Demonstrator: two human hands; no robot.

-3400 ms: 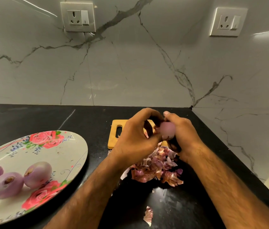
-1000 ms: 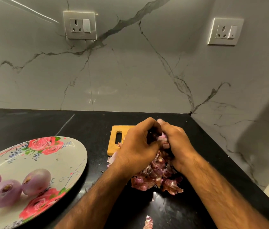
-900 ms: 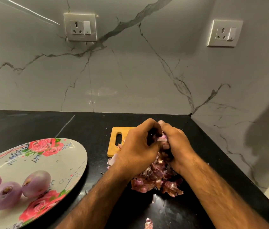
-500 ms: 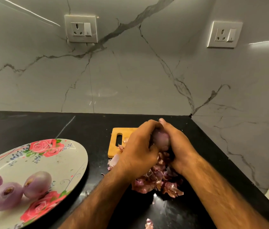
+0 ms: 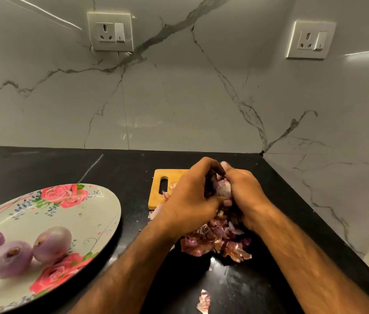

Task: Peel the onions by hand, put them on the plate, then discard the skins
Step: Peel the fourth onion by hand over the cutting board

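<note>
One onion [image 5: 223, 185] gripped by left hand [image 5: 190, 200] and right hand [image 5: 244, 193] (above loose skins [image 5: 219, 243])

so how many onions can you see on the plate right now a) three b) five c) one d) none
a, three peeled onions lie together on the plate, and a fourth onion is gripped between the left hand and right hand over the skins.
</note>
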